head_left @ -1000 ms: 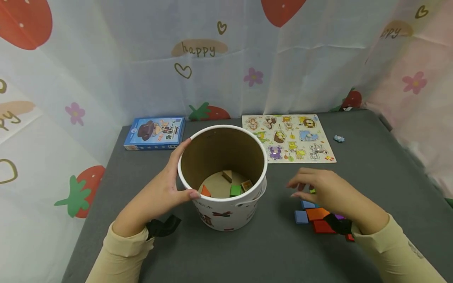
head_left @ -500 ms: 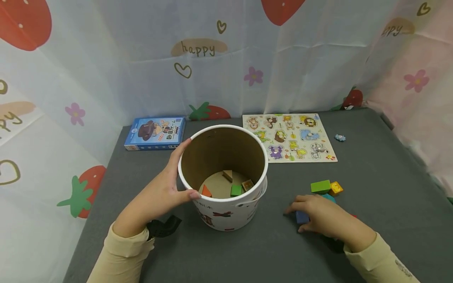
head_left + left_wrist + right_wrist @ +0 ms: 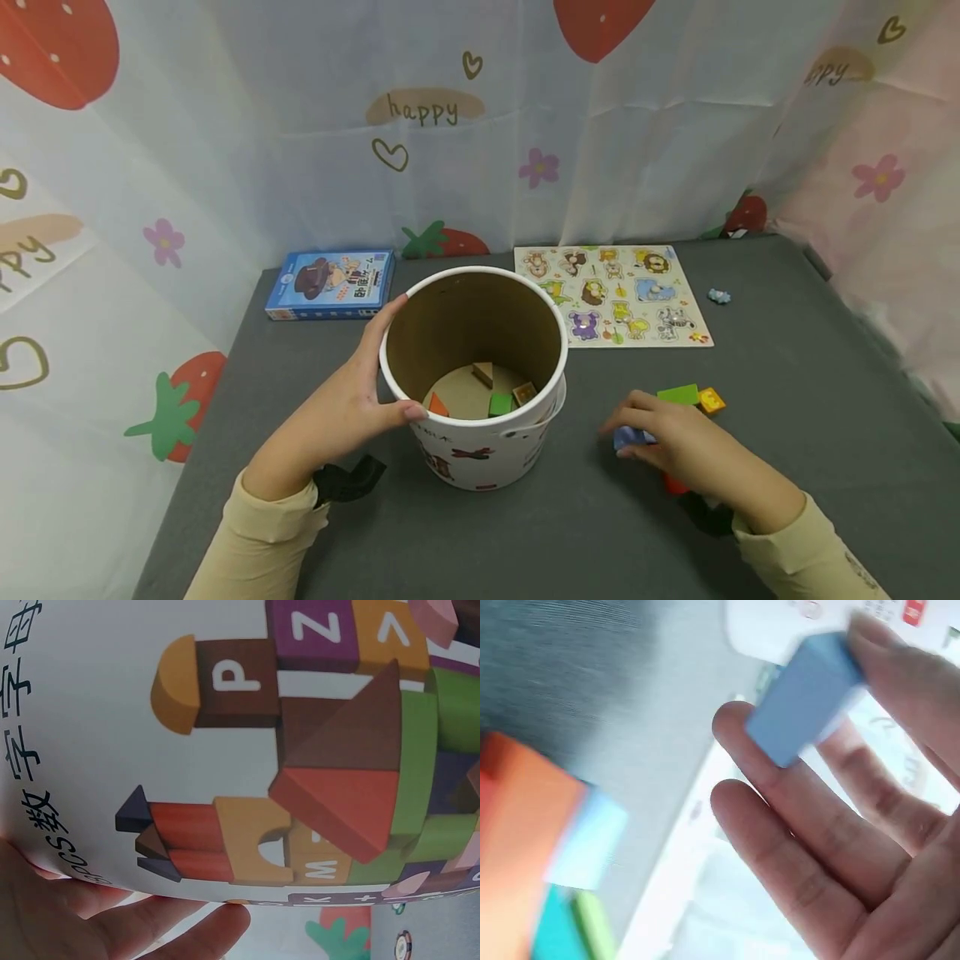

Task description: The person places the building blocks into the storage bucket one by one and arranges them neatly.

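Observation:
A white printed bucket (image 3: pixel 480 458) stands upright on the grey table. My left hand (image 3: pixel 341 408) grips its rim at the left, thumb outside at the front. On the bucket's floor lie an orange block (image 3: pixel 438 406), a green block (image 3: pixel 500 405) and two brown wooden ones. To the right of the bucket, my right hand (image 3: pixel 667 433) pinches a blue block (image 3: pixel 806 697) between thumb and fingers, held off the table. Beneath and beside that hand lie more blocks: an orange block (image 3: pixel 529 825), a red block (image 3: pixel 675 483), a green block (image 3: pixel 678 394) and a yellow block (image 3: pixel 711 401).
A blue game box (image 3: pixel 330 285) lies at the back left. Behind the bucket is an animal puzzle board (image 3: pixel 637 292), with a small blue-white figure (image 3: pixel 718 296) to its right. A patterned curtain (image 3: pixel 315 167) rises behind the table.
My right hand came down onto the blocks, took hold of a blue block and lifted it slightly. My left hand and the bucket stay in place.

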### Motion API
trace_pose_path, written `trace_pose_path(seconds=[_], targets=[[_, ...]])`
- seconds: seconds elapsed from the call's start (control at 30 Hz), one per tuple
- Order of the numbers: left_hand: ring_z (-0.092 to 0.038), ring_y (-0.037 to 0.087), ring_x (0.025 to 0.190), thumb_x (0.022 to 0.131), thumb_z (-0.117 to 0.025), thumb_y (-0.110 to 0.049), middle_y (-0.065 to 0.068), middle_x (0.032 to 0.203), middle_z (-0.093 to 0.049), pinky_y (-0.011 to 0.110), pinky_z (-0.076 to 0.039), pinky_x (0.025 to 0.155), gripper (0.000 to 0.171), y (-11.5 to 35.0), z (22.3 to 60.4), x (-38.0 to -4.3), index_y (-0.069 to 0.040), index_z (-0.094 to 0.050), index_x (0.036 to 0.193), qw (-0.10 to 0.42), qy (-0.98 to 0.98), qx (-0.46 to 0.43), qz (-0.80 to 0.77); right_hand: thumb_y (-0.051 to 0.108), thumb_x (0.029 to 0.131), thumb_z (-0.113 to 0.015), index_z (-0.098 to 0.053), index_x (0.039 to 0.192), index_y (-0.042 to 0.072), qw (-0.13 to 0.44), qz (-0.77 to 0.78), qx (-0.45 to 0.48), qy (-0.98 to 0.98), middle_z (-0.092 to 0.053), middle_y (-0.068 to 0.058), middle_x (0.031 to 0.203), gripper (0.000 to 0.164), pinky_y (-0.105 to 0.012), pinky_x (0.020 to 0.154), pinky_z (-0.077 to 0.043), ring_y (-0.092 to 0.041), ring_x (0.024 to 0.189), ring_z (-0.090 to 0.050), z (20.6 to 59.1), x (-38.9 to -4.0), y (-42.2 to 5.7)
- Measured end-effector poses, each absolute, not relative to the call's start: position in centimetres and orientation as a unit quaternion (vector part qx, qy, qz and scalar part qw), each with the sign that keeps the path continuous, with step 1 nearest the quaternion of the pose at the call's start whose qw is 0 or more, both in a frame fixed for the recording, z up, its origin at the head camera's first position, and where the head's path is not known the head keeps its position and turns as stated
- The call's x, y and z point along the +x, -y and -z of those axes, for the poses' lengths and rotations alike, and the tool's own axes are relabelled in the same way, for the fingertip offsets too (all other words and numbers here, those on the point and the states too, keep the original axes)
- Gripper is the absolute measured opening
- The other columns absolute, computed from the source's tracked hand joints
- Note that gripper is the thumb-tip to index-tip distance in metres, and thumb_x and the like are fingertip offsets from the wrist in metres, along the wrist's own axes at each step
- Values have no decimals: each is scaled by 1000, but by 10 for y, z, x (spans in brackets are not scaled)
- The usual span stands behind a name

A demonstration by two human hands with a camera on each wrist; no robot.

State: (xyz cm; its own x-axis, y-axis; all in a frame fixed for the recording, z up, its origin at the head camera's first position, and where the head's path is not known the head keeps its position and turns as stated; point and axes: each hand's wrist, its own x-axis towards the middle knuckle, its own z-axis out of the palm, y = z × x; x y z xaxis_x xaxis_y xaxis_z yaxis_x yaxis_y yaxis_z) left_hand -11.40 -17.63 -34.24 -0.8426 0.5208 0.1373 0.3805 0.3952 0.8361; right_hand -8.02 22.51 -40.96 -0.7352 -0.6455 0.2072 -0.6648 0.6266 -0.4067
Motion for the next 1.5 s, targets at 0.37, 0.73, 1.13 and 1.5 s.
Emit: trace_pose_path(seconds=[0.37,0.73,1.13,1.5], targets=[[-41,32,126,72,-68,-68,5,150,-23,54,-41,92,105,176,345,-112,-43,-2,150,80,-837,264,-473,2,67,-84,-67,93,21,196,-246,361,878,-56,1,109,36,-16,67,-46,-8,81,-60,354,-90,-203],[-42,32,125,71,-67,-70,6,149,-26,52,-41,92,106,173,347,-112,-42,-2,150,77,-832,270,-478,-8,65,-83,-70,99,16,268,-262,340,863,-59,-2,111,43,-24,77,-47,-17,99,-60,309,-92,-180],[-42,33,125,71,-67,-70,6,149,-25,53,-42,92,105,177,343,-112,-42,-2,150,79,-836,261,-476,-2,78,-77,-69,103,17,211,-250,420,847,-58,-1,118,33,-28,60,-48,-13,75,-59,273,-113,-133],[-45,31,122,72,-66,-70,6,148,-27,51,-41,91,105,178,341,-112,-43,-1,150,76,-842,257,-469,12,90,-67,-70,108,18,23,-168,461,871,-59,3,117,19,-29,79,-49,-13,96,-62,270,-135,-98]])
